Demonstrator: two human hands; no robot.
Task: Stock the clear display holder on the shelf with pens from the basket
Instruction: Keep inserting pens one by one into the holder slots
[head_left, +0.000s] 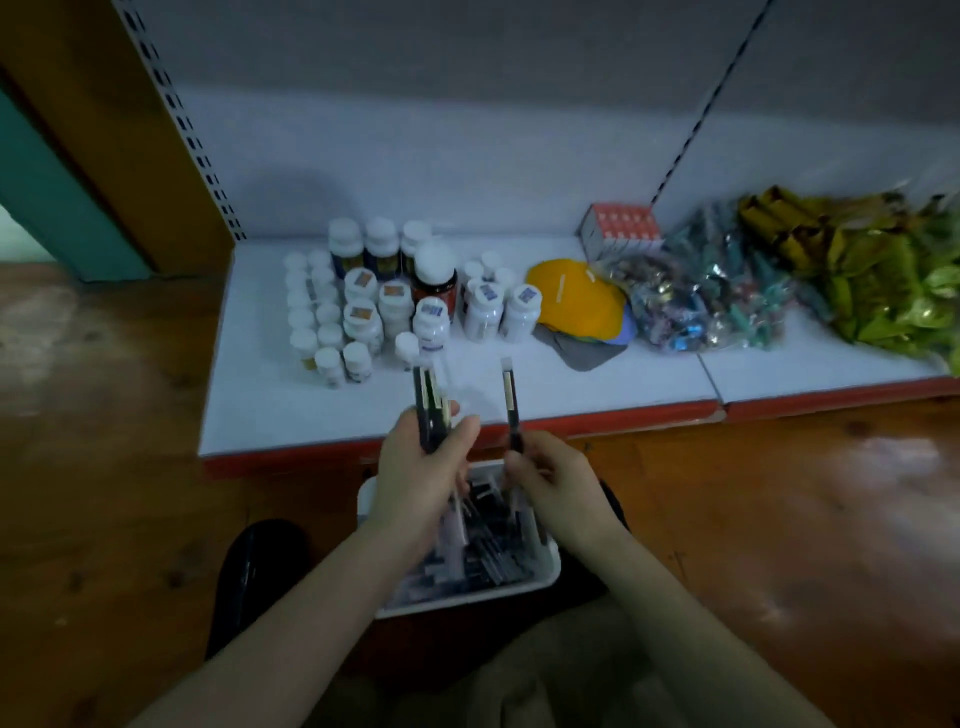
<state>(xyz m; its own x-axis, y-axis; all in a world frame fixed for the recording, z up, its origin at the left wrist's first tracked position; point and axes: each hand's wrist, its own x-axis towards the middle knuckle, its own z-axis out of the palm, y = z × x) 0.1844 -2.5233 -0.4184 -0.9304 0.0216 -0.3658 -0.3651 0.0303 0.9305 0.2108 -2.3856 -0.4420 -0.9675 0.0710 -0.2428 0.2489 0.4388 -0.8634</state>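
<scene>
A white basket (548, 569) full of dark pens sits on the floor below the shelf's red front edge. My left hand (421, 467) grips a bundle of dark pens (430, 400), held upright above the basket. My right hand (556, 480) pinches a single dark pen (510, 402) by its lower end, also upright, a little to the right of the bundle. The tips of both reach up over the white shelf (270, 405). I cannot make out a clear display holder on the shelf.
Several white-capped bottles (395, 306) crowd the shelf's left half. A yellow cap (576, 299), a red and white box (621, 228), bags of wrapped sweets (711, 296) and green-gold packets (883, 275) lie to the right. Wooden floor (779, 519) surrounds the basket.
</scene>
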